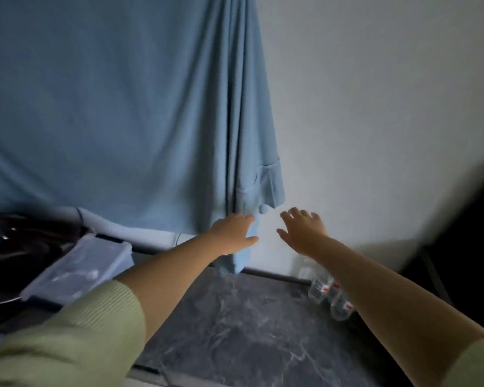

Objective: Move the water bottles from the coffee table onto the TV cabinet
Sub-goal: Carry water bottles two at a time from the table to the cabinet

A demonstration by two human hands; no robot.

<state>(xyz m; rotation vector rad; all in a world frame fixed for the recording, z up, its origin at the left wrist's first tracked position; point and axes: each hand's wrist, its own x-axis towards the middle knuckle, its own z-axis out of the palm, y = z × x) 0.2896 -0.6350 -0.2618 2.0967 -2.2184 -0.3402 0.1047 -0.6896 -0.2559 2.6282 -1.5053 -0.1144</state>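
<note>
Head view, bottles (331, 293) blurred, forearm-hidden

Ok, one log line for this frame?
left hand: open, empty | right hand: open, empty | bottles: upright on dark marbled top, by wall

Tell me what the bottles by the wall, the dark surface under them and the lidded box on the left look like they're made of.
Water bottles: clear plastic, probably thin; see-through, with red labels.
Dark surface: marble-look grey slab with pale veins and a slight sheen; real stone or printed laminate, cannot tell.
Storage box: translucent, frosted-looking plastic with a moulded lid.
</note>
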